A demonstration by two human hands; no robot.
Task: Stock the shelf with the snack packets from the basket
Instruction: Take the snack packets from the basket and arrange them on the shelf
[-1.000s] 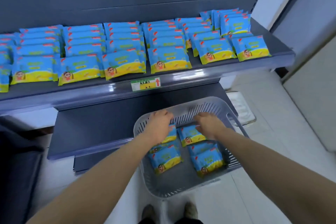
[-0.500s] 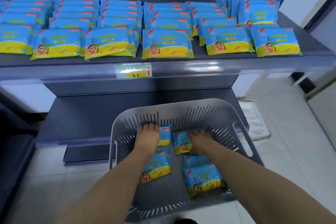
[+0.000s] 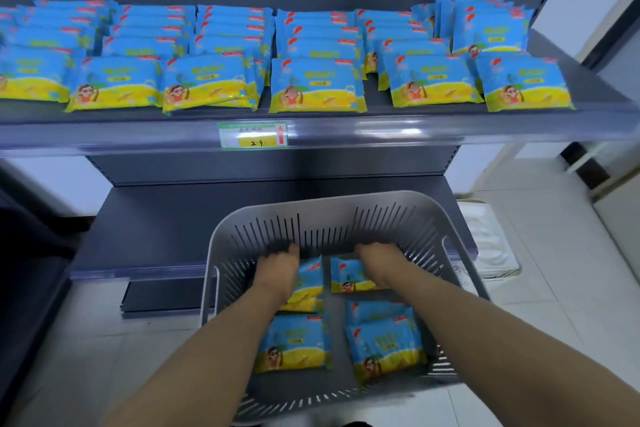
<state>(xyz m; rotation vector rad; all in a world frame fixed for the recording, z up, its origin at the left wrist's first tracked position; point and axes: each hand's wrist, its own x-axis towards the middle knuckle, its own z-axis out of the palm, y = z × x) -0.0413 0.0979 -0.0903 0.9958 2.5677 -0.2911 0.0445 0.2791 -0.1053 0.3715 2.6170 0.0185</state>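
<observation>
A grey slotted basket (image 3: pixel 311 206) sits in front of the shelving and holds several blue-and-yellow snack packets. My left hand (image 3: pixel 277 270) lies on the far left packet (image 3: pixel 310 284), fingers curled over its far edge. My right hand (image 3: pixel 377 260) grips the far right packet (image 3: pixel 346 279) the same way. Two more lie nearer me, one on the left (image 3: pixel 294 343) and a small pile on the right (image 3: pixel 384 340). The upper shelf (image 3: pixel 381 133) carries rows of the same packets (image 3: pixel 317 85), most of its width filled.
A price tag (image 3: pixel 254 135) is clipped to the upper shelf's front rail. Behind the basket runs a bare dark lower shelf (image 3: pixel 166 225). A white tray-like object (image 3: pixel 488 243) lies on the tiled floor to the right. A dark unit stands at the left edge.
Both hands have reached deeper into the basket, to the far ends of the two far packets. The view has tilted and drawn closer to the basket.
</observation>
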